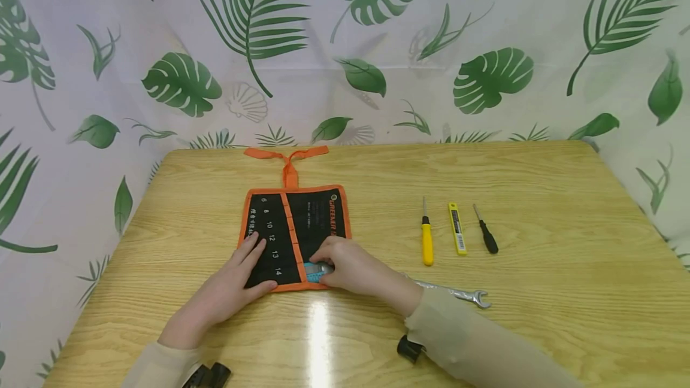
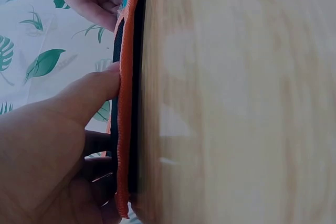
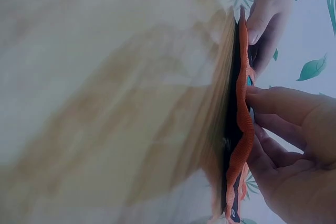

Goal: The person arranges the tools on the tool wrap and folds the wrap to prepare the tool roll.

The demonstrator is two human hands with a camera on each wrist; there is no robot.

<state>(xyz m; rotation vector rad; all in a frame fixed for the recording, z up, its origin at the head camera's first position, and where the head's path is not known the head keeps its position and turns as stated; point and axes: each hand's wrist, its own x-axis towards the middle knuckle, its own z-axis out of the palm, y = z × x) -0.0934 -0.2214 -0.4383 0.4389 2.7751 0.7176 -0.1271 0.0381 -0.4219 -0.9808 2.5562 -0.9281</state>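
Pouch [image 1: 286, 238] lies flat beneath your left hand [image 1: 226, 285], which rests spread on its numbered side. At the pouch's near right corner, your right hand [image 1: 357, 268], the nearer one, pinches the blue tool [image 1: 314, 275], whose long axis seems to run sideways, though your grip hides part.
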